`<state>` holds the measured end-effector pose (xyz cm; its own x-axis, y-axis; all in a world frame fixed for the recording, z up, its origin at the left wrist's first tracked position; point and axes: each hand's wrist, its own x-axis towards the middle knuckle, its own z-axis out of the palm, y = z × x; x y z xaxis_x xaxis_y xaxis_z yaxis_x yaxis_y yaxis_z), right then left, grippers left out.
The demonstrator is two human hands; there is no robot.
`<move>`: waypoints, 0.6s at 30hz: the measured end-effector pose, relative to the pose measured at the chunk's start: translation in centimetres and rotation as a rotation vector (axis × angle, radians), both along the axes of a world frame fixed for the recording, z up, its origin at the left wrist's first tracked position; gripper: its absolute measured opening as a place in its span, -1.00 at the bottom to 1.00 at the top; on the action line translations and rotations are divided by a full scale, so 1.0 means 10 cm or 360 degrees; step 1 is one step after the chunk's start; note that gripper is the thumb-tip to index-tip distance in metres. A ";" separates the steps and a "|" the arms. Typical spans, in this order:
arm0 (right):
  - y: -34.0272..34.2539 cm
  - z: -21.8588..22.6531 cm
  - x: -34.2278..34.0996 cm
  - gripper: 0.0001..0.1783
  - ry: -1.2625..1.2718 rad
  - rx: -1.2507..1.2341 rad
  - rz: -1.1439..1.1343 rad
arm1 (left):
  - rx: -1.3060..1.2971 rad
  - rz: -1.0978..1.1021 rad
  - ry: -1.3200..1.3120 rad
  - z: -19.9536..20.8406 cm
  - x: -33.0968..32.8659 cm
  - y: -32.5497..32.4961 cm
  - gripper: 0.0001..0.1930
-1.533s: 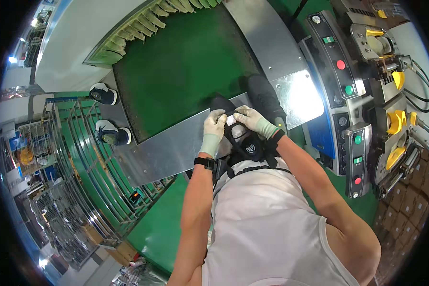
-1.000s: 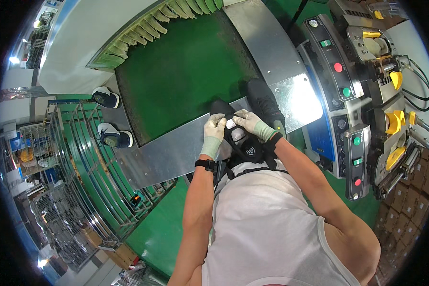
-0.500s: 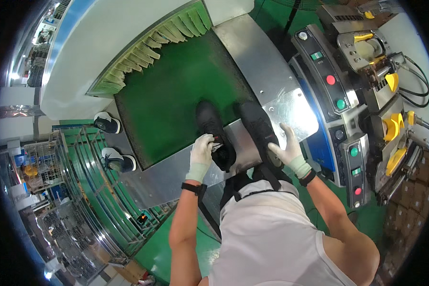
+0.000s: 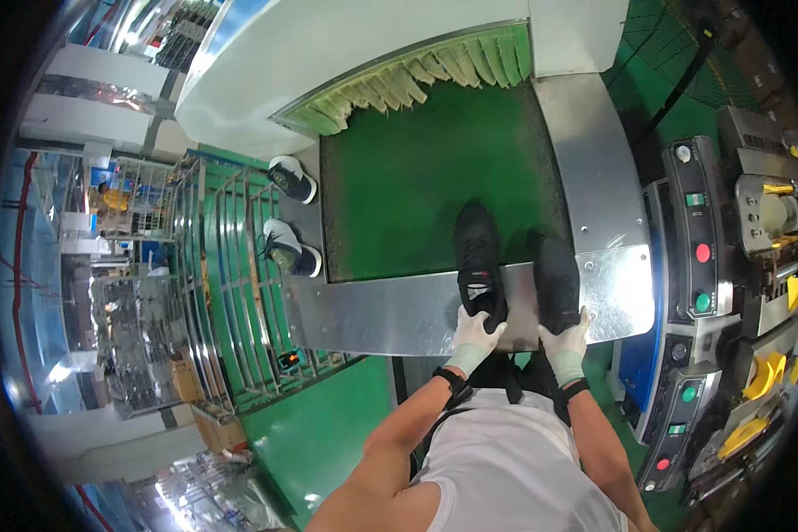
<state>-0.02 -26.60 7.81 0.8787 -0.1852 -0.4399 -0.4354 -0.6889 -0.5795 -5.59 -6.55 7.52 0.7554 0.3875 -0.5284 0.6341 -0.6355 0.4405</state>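
Note:
Two black shoes lie side by side, toes pointing away from me, across the metal front edge of a machine. My left hand (image 4: 477,335), in a pale glove, grips the heel end of the left black shoe (image 4: 477,248); its thumb reaches the shoe opening, where something whitish shows. My right hand (image 4: 565,341), gloved too, holds the right black shoe (image 4: 557,275) at its heel, thumb on one side and fingers on the other. The toes rest over the green conveyor belt (image 4: 434,177). My palms' undersides are hidden.
Green fabric strips (image 4: 408,80) hang across the machine opening ahead. Two dark-and-white shoes (image 4: 291,177) stand on the left ledge. A metal rack (image 4: 239,275) is further left. At right stand control panels (image 4: 696,230) with red and green buttons, and a press with yellow parts (image 4: 762,377).
My left hand has gone from the left shoe's side to its heel. My right hand, fingers spread before, has closed on the right shoe's heel. The scene has shifted rightward and turned.

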 end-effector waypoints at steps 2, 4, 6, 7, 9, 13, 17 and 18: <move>0.08 0.19 0.12 0.13 0.0127 0.0041 0.0000 | 0.0061 -0.0028 -0.0104 -0.14 -0.10 0.15 -0.39; 0.03 0.10 0.07 -0.15 -0.0156 -0.0045 0.0047 | 0.0028 -0.0156 -0.0220 -0.06 -0.07 0.37 -0.41; -0.12 -0.10 0.02 -0.21 -0.0197 -0.0043 0.0054 | -0.0082 -0.0244 -0.0342 -0.09 -0.15 0.68 -0.47; -0.18 -0.14 0.01 -0.28 -0.0206 -0.0018 0.0114 | -0.0148 -0.0304 -0.0392 -0.04 -0.13 0.85 -0.50; -0.17 0.09 0.07 -0.37 -0.0060 0.0148 0.0056 | -0.0231 -0.0369 -0.0362 0.15 -0.10 1.15 -0.53; -0.20 0.39 -0.14 -0.47 -0.0049 0.0796 -0.0508 | -0.0439 -0.0619 -0.0351 0.61 0.08 1.32 -0.57; -0.10 1.28 -0.57 -0.51 -0.0108 0.1314 -0.1135 | -0.0573 -0.1056 -0.0624 0.89 0.29 1.02 -0.61; -0.10 1.46 -0.67 -0.54 -0.0259 0.1464 -0.1213 | -0.0548 -0.1198 -0.0668 1.04 0.36 0.85 -0.63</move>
<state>-6.71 -27.61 22.38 0.7376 -0.3560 -0.5737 -0.4267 0.4128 -0.8047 -2.03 2.00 17.92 0.8997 -0.4101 -0.1493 -0.1468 -0.6065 0.7814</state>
